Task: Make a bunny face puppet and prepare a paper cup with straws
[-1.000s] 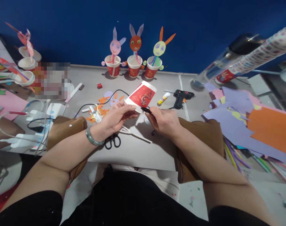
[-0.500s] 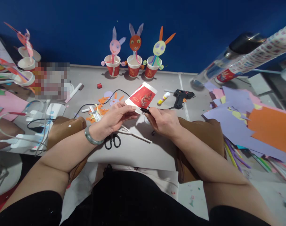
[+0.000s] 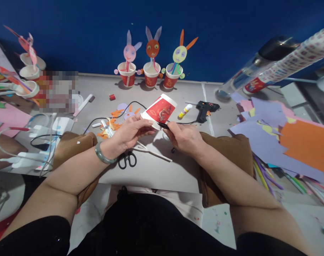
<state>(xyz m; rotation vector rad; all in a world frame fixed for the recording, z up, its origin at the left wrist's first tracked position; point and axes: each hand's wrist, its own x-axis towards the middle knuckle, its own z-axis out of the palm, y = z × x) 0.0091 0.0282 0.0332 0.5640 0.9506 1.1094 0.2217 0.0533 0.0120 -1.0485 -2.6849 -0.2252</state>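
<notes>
My left hand (image 3: pixel 128 132) is closed on a red and white paper cup (image 3: pixel 159 111), which is tilted with its open rim toward me. A gold pattern shows on the cup's side. My right hand (image 3: pixel 185 138) is closed around a slim black tool (image 3: pixel 163 125), its tip at the cup's rim. Most of the tool is hidden by my fingers, so I cannot tell its kind. Below my hands lie thin white sticks (image 3: pixel 153 154) and black-handled scissors (image 3: pixel 127 160), whose blades are largely covered by my left wrist.
Three cups with paper rabbit heads (image 3: pixel 152 77) stand along the blue wall. Beyond my right hand lie a glue stick (image 3: pixel 185 111) and a black glue gun (image 3: pixel 205 111). Coloured paper (image 3: pixel 260 142) is piled at right. Orange scraps (image 3: pixel 114 123) and power strips (image 3: pixel 33 160) are at left.
</notes>
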